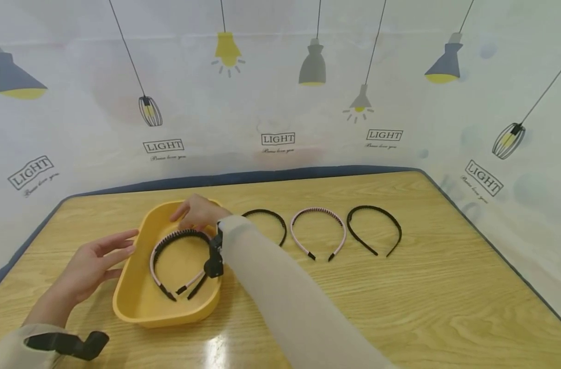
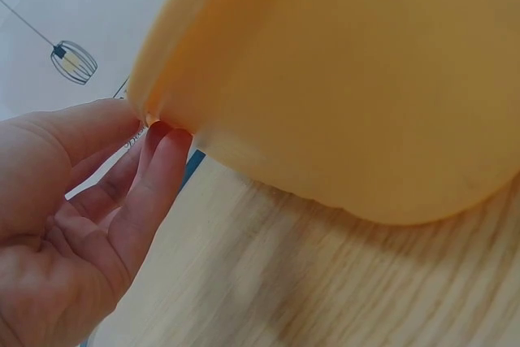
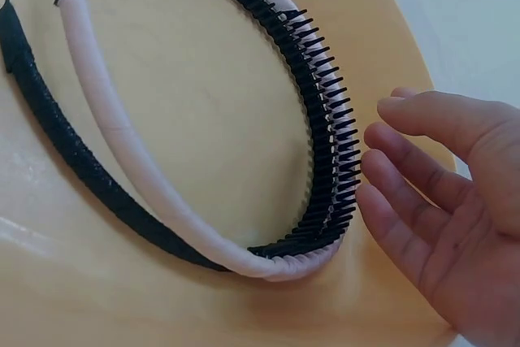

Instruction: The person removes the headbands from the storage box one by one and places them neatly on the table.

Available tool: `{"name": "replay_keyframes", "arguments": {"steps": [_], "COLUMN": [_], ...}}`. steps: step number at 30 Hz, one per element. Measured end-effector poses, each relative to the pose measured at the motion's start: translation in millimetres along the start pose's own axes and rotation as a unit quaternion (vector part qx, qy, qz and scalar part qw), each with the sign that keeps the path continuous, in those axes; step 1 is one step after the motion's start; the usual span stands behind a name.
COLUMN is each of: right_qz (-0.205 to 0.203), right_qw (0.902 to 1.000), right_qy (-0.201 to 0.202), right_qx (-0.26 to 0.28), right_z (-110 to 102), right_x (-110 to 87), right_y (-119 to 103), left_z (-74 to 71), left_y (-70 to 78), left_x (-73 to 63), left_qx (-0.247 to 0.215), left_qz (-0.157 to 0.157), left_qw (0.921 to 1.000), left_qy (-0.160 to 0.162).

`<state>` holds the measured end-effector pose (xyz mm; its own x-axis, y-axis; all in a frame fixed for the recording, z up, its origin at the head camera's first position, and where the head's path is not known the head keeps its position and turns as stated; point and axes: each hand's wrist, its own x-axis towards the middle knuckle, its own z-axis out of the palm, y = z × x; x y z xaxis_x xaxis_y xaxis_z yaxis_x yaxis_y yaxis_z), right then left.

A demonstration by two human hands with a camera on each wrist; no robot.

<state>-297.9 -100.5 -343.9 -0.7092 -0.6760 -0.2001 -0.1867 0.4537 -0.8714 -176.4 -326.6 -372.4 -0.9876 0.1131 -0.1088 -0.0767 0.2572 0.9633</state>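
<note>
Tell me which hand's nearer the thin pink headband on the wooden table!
Right. The right hand is over the yellow plastic tub, left of the pink headband; the left hand is farther, at the tub's left edge.

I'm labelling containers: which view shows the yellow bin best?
The head view: nearly the whole yellow bin shows, rim and inside. The left wrist view shows only part of its outside; the right wrist view, part of its inside, under two headbands.
</note>
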Motion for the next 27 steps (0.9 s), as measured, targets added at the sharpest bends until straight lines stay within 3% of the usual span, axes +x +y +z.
{"name": "replay_keyframes", "arguments": {"steps": [9, 21, 27], "right_qz": [-0.001, 0.051, 0.051], "right_qw": [0.9994, 0.9967, 0.9958], "right_qy": [0.001, 0.014, 0.009], "right_qx": [-0.033, -0.061, -0.075], "right_z": [1.5, 3.4, 3.2], "right_x": [4.1, 5.6, 4.9], "right_y": [3.1, 0.3, -0.8], "left_z": [0.5, 1.2, 0.8], "left_y": [-1.1, -1.0, -0.6], "left_x": [0.4, 0.6, 0.7], "left_qx": [0.024, 0.033, 0.041], "left_qz": [-0.002, -0.007, -0.007], "left_qw": [0.9997, 0.9994, 0.9991], "left_qy": [0.005, 0.007, 0.008]}}
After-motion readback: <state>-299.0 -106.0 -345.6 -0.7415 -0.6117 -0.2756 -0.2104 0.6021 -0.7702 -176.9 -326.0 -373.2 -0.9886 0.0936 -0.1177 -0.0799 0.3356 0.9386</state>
